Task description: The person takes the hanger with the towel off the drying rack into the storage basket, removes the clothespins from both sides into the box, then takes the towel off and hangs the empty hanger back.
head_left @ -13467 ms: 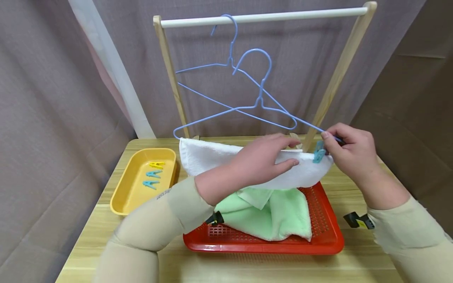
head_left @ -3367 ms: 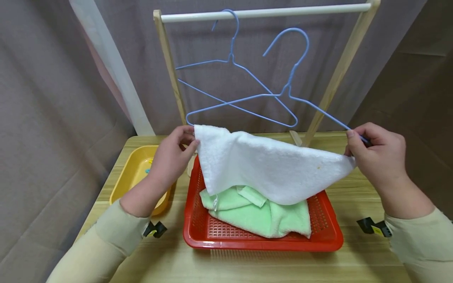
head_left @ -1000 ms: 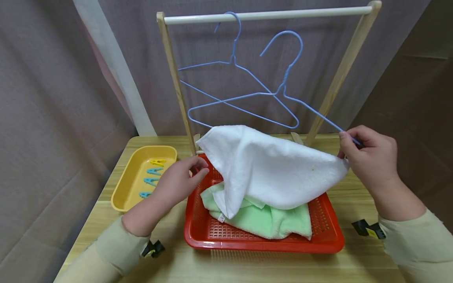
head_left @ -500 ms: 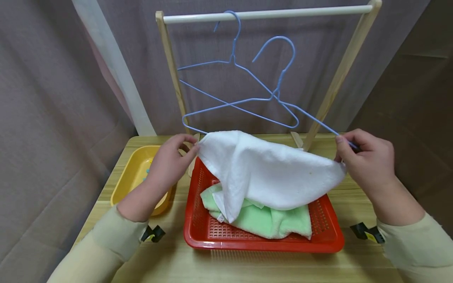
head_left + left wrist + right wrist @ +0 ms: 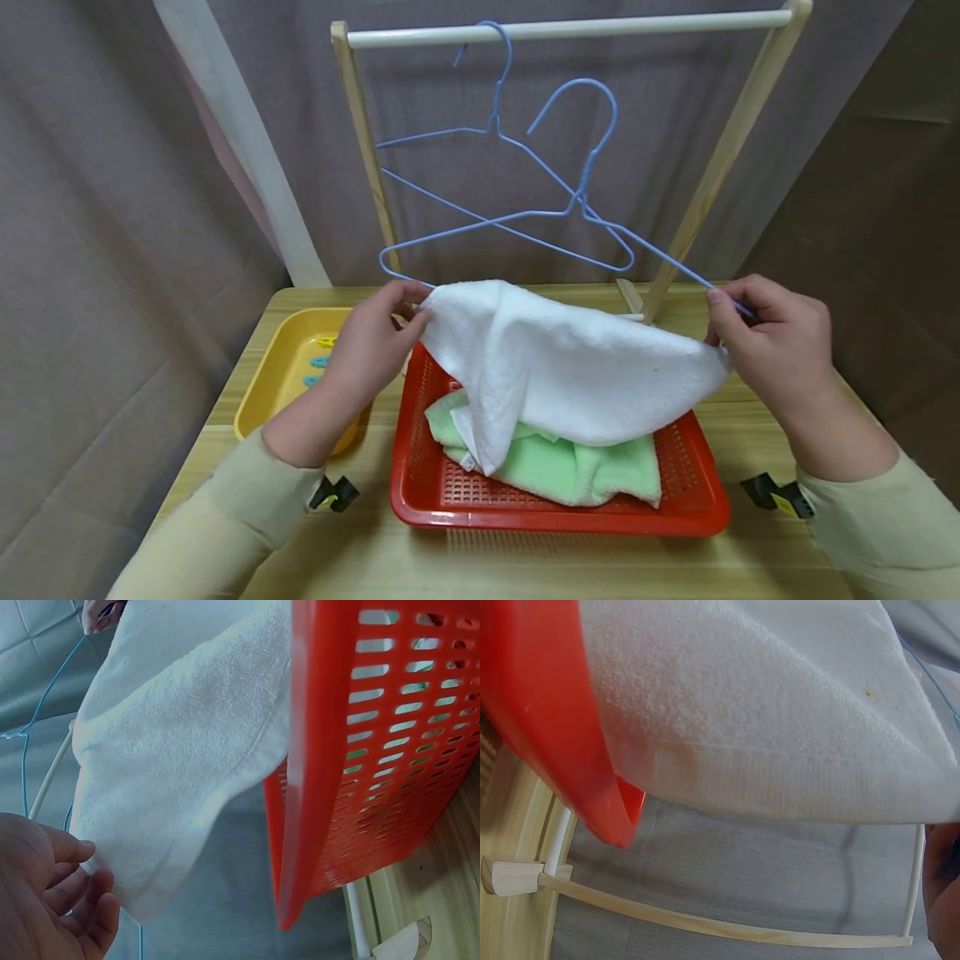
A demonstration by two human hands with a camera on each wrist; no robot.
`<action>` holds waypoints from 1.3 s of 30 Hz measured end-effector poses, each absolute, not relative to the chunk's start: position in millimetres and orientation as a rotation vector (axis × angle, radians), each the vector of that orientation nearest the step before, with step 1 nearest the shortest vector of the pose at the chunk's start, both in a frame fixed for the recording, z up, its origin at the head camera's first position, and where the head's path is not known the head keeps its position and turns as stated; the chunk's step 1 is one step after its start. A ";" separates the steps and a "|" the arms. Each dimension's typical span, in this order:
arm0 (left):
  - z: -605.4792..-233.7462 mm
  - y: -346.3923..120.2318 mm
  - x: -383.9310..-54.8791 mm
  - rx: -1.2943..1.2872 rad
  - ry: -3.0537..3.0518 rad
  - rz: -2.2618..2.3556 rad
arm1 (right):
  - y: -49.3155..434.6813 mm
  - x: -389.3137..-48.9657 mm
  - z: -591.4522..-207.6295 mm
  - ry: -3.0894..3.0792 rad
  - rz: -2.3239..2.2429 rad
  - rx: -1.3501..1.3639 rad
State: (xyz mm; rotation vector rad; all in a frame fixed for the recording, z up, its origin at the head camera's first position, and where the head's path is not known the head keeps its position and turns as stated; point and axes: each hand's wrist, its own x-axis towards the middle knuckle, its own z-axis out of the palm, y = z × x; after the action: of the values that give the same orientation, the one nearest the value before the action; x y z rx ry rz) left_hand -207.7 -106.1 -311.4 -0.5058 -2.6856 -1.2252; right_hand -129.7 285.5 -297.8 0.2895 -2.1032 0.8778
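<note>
A white towel [image 5: 585, 358] hangs draped over the bottom bar of a blue wire hanger [image 5: 614, 117], its left part folded into a drooping corner. My right hand [image 5: 780, 333] grips the hanger's right end together with the towel's right corner. At the towel's upper left edge, my left hand [image 5: 375, 342] pinches the cloth between thumb and fingers. The left wrist view has that hand [image 5: 45, 892] at the edge of the towel [image 5: 180, 727]. Below lies a green towel [image 5: 577, 475] in a red perforated basket [image 5: 558, 521], partly covered by the white one.
Behind stands a wooden rack with a white rail [image 5: 637, 28], where a second blue hanger [image 5: 496, 96] hangs. A yellow tray [image 5: 251, 392] at the left holds several clothespins [image 5: 319, 362], partly hidden by my left arm. Curtains surround the table.
My left hand, apart from the towel a second ago, has moved up to its left edge. The held hanger has shifted slightly left and down. Earlier, a blue clothespin showed at the towel's right end.
</note>
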 end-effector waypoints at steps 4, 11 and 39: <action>-313.8 -104.1 -205.8 -0.547 -2.657 -1.195 | 285.0 -130.9 -298.6 -2.089 0.889 0.276; -322.4 -100.1 -198.7 -0.618 -2.698 -1.139 | 283.0 -132.9 -297.5 -2.079 0.899 0.237; -350.8 -82.2 -177.5 -0.871 -2.929 -0.862 | 279.1 -140.6 -292.5 -2.085 0.885 0.178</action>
State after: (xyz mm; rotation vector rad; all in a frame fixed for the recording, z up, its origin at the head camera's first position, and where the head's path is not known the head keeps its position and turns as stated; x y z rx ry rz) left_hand -177.5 -82.2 -350.8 -0.8711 -2.9291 -0.8622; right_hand -140.6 279.1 -292.5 0.1783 -2.0851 0.8851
